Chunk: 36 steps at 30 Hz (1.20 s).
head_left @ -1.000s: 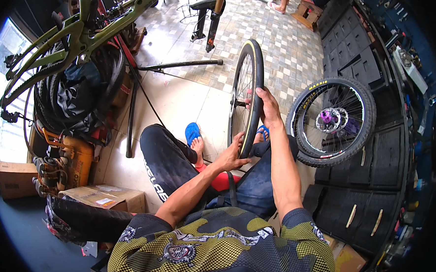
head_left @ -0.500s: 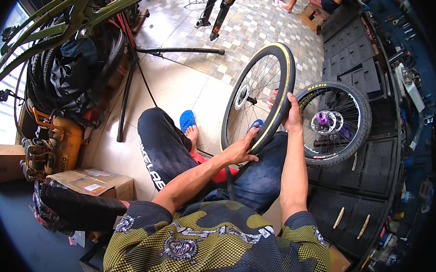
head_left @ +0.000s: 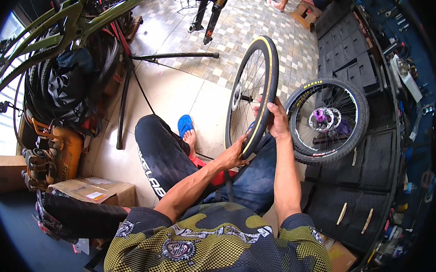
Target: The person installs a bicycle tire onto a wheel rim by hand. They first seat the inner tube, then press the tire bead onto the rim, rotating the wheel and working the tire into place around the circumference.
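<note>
Upright between my knees is a bicycle wheel (head_left: 272,65) with a black tyre, a thin yellow line along its side and a disc rotor at the hub. My left hand (head_left: 234,154) closes on the lower near edge of the tyre. Higher up on the right side, my right hand (head_left: 276,118) wraps the tyre and rim, some of its fingers hidden behind the wheel. A second wheel (head_left: 360,126) with a knobbly tyre and a purple hub leans against dark drawers, just right of my right hand.
A green bicycle frame (head_left: 93,23) hangs on a stand (head_left: 178,56) at the left, above piled tyres (head_left: 38,77). An orange compressor (head_left: 67,145) and a cardboard box (head_left: 97,190) sit below. Black drawers (head_left: 348,49) line the right. Another person's leg (head_left: 283,0) shows far off.
The held wheel has turned and looks narrower, more edge-on. Both hands have moved slightly left with it and keep their grip.
</note>
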Tool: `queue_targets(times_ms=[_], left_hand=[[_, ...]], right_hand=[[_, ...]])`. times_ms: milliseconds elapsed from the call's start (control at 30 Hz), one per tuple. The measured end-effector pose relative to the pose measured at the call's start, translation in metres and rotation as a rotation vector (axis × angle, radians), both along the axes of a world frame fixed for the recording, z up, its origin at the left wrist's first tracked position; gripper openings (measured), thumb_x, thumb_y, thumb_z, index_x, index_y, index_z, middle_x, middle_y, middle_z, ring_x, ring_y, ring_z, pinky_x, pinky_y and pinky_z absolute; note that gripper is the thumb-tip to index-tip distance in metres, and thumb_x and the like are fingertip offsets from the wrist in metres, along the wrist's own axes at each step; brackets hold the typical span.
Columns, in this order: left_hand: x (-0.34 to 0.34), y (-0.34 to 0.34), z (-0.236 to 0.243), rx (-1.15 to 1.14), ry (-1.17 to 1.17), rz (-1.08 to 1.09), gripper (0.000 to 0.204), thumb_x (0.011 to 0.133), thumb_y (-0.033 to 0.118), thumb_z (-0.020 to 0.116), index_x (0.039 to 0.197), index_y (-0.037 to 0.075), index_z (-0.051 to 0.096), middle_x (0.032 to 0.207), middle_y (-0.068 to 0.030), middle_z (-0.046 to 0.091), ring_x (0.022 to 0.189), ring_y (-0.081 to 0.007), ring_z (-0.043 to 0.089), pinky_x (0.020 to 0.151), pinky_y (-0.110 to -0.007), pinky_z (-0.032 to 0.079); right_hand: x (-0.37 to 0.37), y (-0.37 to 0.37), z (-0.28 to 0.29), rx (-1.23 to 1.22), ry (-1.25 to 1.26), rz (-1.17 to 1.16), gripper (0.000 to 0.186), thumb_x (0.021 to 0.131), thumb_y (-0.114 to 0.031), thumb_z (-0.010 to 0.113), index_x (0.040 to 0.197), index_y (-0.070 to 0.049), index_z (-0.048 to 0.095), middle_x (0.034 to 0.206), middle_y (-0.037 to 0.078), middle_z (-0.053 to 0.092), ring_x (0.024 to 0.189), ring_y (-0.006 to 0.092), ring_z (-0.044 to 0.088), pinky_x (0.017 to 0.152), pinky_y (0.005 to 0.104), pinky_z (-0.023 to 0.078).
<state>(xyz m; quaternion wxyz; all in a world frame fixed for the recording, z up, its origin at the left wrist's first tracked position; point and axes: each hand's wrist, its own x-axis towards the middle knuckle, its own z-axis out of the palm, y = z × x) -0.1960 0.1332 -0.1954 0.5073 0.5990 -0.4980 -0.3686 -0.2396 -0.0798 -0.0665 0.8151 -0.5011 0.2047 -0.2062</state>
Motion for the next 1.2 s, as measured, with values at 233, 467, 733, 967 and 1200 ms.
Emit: queue_targets(times_ms=[233,467,733,967,1200], left_hand=[[0.037,0.008,0.004,0.162,-0.050,0.058,0.111,0.075,0.005,0.081,0.161,0.007,0.011,0.127,-0.0284,0.060,0.118,-0.0459,0.063,0.102,-0.046,0.051],[0.070,0.006,0.027,0.293,-0.055,0.155,0.106,0.078,0.006,0.074,0.165,0.011,0.014,0.117,-0.0299,0.064,0.101,-0.0469,0.068,0.089,-0.048,0.054],[0.077,-0.002,0.039,0.248,-0.094,0.160,0.102,0.084,0.014,0.079,0.162,0.003,0.015,0.122,-0.0344,0.064,0.112,-0.0471,0.067,0.096,-0.047,0.054],[0.072,-0.005,0.043,0.311,-0.027,0.110,0.105,0.085,0.011,0.079,0.164,0.002,0.011,0.127,-0.0339,0.063,0.117,-0.0471,0.066,0.100,-0.048,0.053],[0.069,-0.015,0.019,0.028,-0.219,0.148,0.113,0.079,0.001,0.076,0.167,0.006,0.004,0.132,-0.0336,0.058,0.102,-0.0424,0.068,0.089,-0.046,0.056]], right_hand=[[0.030,0.017,-0.007,0.008,0.026,-0.090,0.064,0.094,-0.031,0.080,0.146,-0.007,0.052,0.122,0.008,0.065,0.102,0.0210,0.071,0.089,0.0340,0.059],[0.073,0.003,-0.004,-0.089,0.124,-0.094,0.068,0.094,-0.041,0.079,0.148,-0.010,0.051,0.117,0.003,0.064,0.100,0.0191,0.071,0.086,0.0362,0.060],[0.091,-0.013,0.006,-0.140,0.126,-0.012,0.081,0.092,-0.045,0.081,0.153,-0.006,0.046,0.108,0.005,0.064,0.098,0.0181,0.070,0.082,0.0364,0.063],[0.085,-0.015,0.003,-0.140,0.146,0.011,0.074,0.093,-0.046,0.080,0.149,-0.010,0.050,0.105,0.003,0.066,0.100,0.0169,0.070,0.083,0.0354,0.060],[0.084,-0.024,0.008,-0.139,0.151,0.041,0.065,0.093,-0.048,0.078,0.143,-0.013,0.056,0.108,0.001,0.067,0.102,0.0164,0.070,0.082,0.0348,0.059]])
